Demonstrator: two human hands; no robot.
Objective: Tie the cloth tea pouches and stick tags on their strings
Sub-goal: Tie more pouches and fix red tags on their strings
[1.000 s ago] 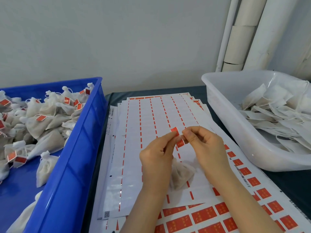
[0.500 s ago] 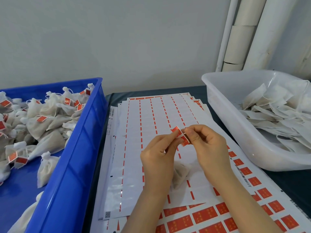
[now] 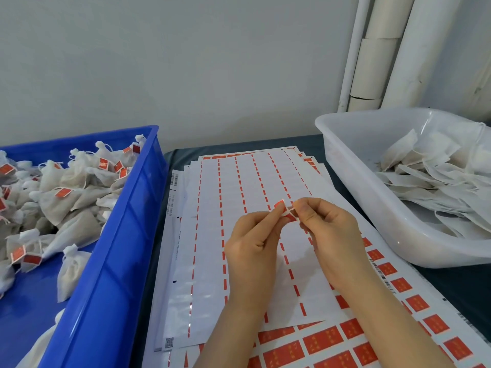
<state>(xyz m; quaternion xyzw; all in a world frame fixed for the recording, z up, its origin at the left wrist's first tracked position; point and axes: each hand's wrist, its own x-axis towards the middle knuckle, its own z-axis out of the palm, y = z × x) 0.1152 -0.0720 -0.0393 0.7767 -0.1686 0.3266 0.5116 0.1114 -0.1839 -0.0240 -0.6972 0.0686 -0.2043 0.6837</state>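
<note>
The pouch cannot be made out behind the hands, while the left hand [image 3: 255,245] pinches a red tag [image 3: 281,207] and the right hand [image 3: 329,235] pinches its string [image 3: 290,210], both touching above the sheets [image 3: 239,192] on the desk [image 3: 457,290].

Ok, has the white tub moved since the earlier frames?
No. The tub has not shifted; its rim sits the same against the pipes behind it.

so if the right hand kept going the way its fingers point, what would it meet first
The right hand points left, its fingertips at the red tag and string. Going on, it would probably meet, almost at once, the fingertips of the left hand pinching that tag.
</note>
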